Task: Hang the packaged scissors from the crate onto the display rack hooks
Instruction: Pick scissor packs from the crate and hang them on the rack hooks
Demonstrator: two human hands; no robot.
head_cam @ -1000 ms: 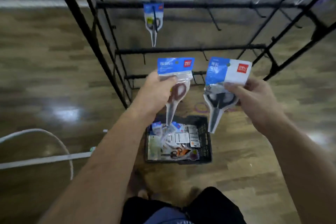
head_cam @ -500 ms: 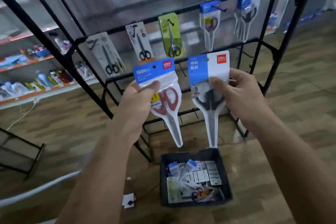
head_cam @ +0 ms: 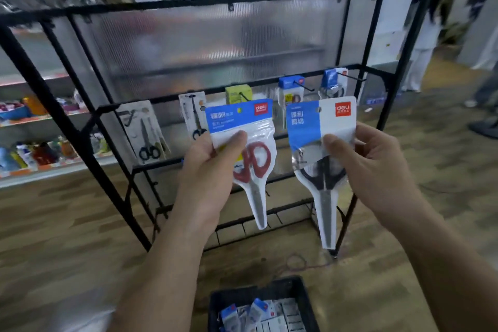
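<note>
2 hands each pinched 1 pack, left hand (head_cam: pixel 213 170) red scissors (head_cam: pixel 260 156), right hand (head_cam: pixel 377 167) black scissors (head_cam: pixel 327 183), leaving holes (head_cam: pixel 319 109) above the grip free for hooks (head_cam: pixel 304 86).

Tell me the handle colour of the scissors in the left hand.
Red handles, seen in the head view.

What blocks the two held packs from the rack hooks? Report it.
Nothing visible does. The left hand holds the red-handled pack and the right hand the black-handled pack in open air before the hooks on the rack.
</note>
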